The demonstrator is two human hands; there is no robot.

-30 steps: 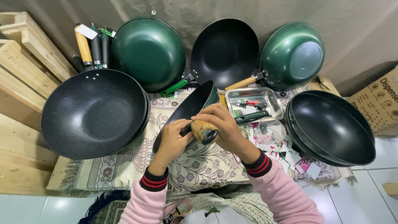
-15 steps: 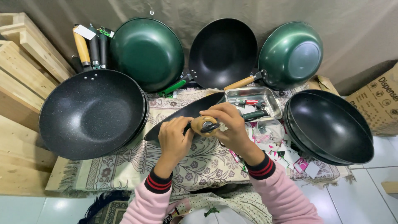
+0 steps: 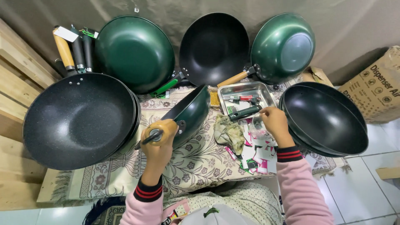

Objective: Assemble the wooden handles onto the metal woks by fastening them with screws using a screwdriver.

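My left hand (image 3: 157,146) grips the wooden handle (image 3: 163,130) of a green wok (image 3: 189,113), held on edge above the patterned cloth (image 3: 196,162). My right hand (image 3: 274,121) reaches right, over a small clear bag (image 3: 258,132) and a pile of pink and white paper tags (image 3: 255,152), just below a metal tray (image 3: 246,95). Its fingers are curled; whether they hold anything is unclear. The tray holds a red-handled tool (image 3: 243,98) and a dark-handled tool (image 3: 245,112).
A stack of speckled black woks (image 3: 79,121) lies at left, a stack of black woks (image 3: 323,118) at right. Two green woks (image 3: 134,52) (image 3: 283,48) and a black one (image 3: 214,48) lean on the back wall. A crumpled rag (image 3: 228,132) lies by the tags. A cardboard box (image 3: 377,85) stands far right.
My right hand has left the wok handle and moved right to the tags beside the tray. My left hand alone now holds the wok, tilted more upright.
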